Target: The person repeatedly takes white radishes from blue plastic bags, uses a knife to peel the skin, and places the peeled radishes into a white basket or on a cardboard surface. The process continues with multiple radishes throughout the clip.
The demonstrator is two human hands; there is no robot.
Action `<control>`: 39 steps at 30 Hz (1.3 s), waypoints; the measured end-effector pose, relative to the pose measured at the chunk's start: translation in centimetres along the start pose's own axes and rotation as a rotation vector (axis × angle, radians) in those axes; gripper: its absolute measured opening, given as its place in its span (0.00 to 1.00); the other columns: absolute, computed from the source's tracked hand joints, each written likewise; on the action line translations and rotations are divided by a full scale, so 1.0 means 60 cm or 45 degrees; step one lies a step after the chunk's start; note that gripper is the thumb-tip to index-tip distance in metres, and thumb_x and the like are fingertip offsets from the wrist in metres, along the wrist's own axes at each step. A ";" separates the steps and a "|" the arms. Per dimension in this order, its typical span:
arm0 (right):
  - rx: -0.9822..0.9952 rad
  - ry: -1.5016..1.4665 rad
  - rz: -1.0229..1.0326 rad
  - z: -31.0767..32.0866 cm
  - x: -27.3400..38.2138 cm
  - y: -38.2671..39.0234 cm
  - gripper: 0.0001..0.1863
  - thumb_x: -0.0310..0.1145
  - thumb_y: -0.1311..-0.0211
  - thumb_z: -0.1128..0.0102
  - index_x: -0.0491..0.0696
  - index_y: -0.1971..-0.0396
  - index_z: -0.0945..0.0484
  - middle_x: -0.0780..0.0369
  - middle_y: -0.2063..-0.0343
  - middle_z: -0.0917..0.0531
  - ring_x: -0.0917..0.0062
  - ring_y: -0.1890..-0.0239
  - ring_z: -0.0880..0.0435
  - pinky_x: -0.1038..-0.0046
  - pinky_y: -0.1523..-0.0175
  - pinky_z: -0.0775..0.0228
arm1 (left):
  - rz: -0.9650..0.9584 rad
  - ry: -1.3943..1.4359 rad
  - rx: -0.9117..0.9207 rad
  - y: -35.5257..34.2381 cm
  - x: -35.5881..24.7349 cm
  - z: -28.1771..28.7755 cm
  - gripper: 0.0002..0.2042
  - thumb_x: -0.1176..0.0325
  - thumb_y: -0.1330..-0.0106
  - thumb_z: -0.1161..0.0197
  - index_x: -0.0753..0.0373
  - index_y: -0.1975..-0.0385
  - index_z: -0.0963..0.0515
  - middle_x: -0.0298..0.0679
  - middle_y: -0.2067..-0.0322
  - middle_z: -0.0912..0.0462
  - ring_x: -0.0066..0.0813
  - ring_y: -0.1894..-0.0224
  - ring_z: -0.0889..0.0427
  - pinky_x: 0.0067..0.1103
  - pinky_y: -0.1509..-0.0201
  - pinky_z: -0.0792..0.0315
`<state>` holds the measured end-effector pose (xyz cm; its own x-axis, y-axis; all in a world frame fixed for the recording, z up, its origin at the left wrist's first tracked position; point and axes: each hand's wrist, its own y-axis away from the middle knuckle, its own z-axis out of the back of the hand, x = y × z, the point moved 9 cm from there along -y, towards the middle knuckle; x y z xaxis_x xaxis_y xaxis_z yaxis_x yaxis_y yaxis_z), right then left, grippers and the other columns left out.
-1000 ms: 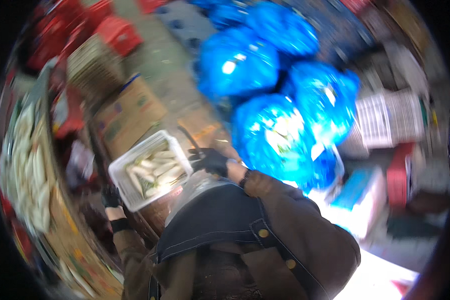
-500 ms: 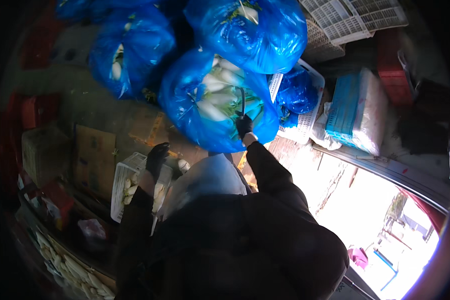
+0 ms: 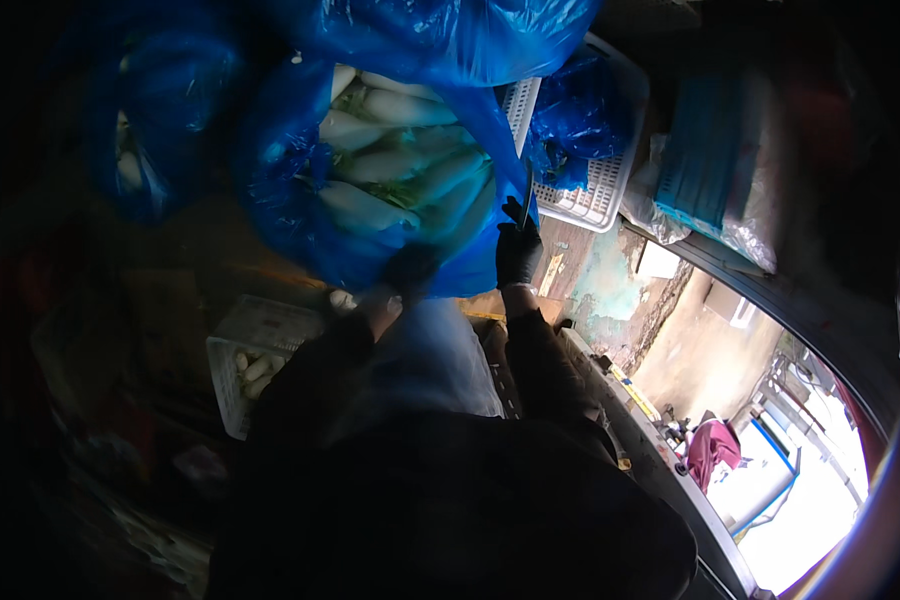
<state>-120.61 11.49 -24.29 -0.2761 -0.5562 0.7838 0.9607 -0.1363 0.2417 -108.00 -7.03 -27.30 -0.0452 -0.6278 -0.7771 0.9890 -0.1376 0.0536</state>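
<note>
A large blue plastic bag (image 3: 280, 200) stands open in front of me, full of white radishes (image 3: 400, 108) with bits of green leaf. My right hand (image 3: 518, 255), in a black glove, is at the bag's near right edge. It is closed round a knife (image 3: 527, 195) with a thin blade pointing away from me; the handle is mostly hidden in the fingers. My left hand (image 3: 410, 268), also dark-gloved, is at the bag's near rim, in front of the nearest radishes. Motion smears its fingers, so its grip cannot be made out.
A white crate (image 3: 260, 325) with some radishes stands at the lower left. More blue bags (image 3: 450, 35) lie beyond and to the left. At the right are a white basket (image 3: 605, 190) holding blue plastic, blue crates (image 3: 705, 150) and a bright doorway.
My left hand has moved right and up from beside the crate to the bag's rim. My right hand, with the knife, has shifted to the bag's right edge. The view has moved closer to the bag.
</note>
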 end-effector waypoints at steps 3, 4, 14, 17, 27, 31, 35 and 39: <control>0.025 -0.281 -0.174 -0.003 -0.029 0.033 0.17 0.24 0.34 0.51 0.47 0.46 0.22 0.61 0.55 0.15 0.77 0.63 0.15 0.80 0.67 0.27 | 0.264 0.010 0.228 -0.001 0.070 -0.145 0.18 0.62 0.32 0.46 0.59 0.44 0.25 0.45 0.47 0.22 0.48 0.46 0.25 0.35 0.42 0.30; 0.064 -0.329 -0.300 -0.006 -0.047 0.048 0.17 0.25 0.33 0.51 0.47 0.46 0.23 0.61 0.55 0.15 0.78 0.65 0.16 0.81 0.70 0.30 | 0.395 0.004 0.395 0.009 0.100 -0.196 0.19 0.61 0.32 0.47 0.60 0.44 0.26 0.46 0.46 0.23 0.49 0.45 0.25 0.35 0.41 0.31; 0.156 -0.518 -0.564 0.027 -0.040 0.114 0.18 0.30 0.33 0.49 0.47 0.46 0.23 0.61 0.54 0.15 0.82 0.69 0.18 0.84 0.76 0.39 | 0.140 -0.154 1.042 0.010 0.091 -0.260 0.14 0.62 0.31 0.50 0.58 0.60 0.18 0.47 0.59 0.17 0.45 0.56 0.19 0.34 0.50 0.28; 0.218 -0.598 -0.552 0.038 -0.027 0.122 0.18 0.30 0.33 0.49 0.46 0.45 0.24 0.60 0.53 0.15 0.79 0.66 0.17 0.84 0.75 0.38 | 0.164 0.163 0.993 -0.037 0.050 -0.147 0.14 0.59 0.30 0.50 0.58 0.62 0.18 0.45 0.63 0.16 0.46 0.60 0.18 0.34 0.54 0.27; 0.524 -1.215 -1.179 -0.063 0.049 0.233 0.09 0.37 0.35 0.42 0.48 0.63 0.24 0.64 0.76 0.20 0.81 0.80 0.21 0.81 0.84 0.36 | -0.234 -0.043 0.147 0.096 -0.161 0.158 0.16 0.55 0.28 0.46 0.60 0.52 0.22 0.44 0.67 0.20 0.35 0.68 0.19 0.30 0.61 0.24; 0.730 -1.079 -0.857 -0.069 0.200 0.244 0.16 0.42 0.39 0.36 0.48 0.60 0.27 0.67 0.81 0.25 0.84 0.90 0.33 0.81 0.86 0.43 | 0.184 -0.262 0.093 0.197 -0.159 0.212 0.17 0.61 0.32 0.40 0.60 0.47 0.25 0.46 0.55 0.22 0.38 0.66 0.18 0.30 0.61 0.23; 0.926 -0.519 -0.335 -0.044 0.337 0.253 0.21 0.39 0.38 0.35 0.46 0.49 0.25 0.68 0.74 0.18 0.82 0.81 0.22 0.80 0.72 0.27 | 0.288 -0.399 -0.003 0.177 -0.139 0.322 0.18 0.65 0.32 0.40 0.61 0.43 0.28 0.47 0.45 0.25 0.41 0.52 0.20 0.28 0.53 0.23; 0.819 -0.586 0.293 -0.034 0.500 0.308 0.21 0.35 0.40 0.35 0.45 0.48 0.24 0.68 0.70 0.15 0.87 0.85 0.27 0.83 0.80 0.35 | -0.217 -0.050 -0.527 0.148 -0.150 0.512 0.20 0.68 0.29 0.44 0.62 0.39 0.33 0.46 0.45 0.24 0.38 0.45 0.23 0.26 0.46 0.24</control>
<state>-111.11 -9.38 2.53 -0.1919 -0.1020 0.9761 0.8299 0.5140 0.2168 -103.11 -26.15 -0.55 -0.2095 -0.6523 -0.7285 0.9396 0.0721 -0.3347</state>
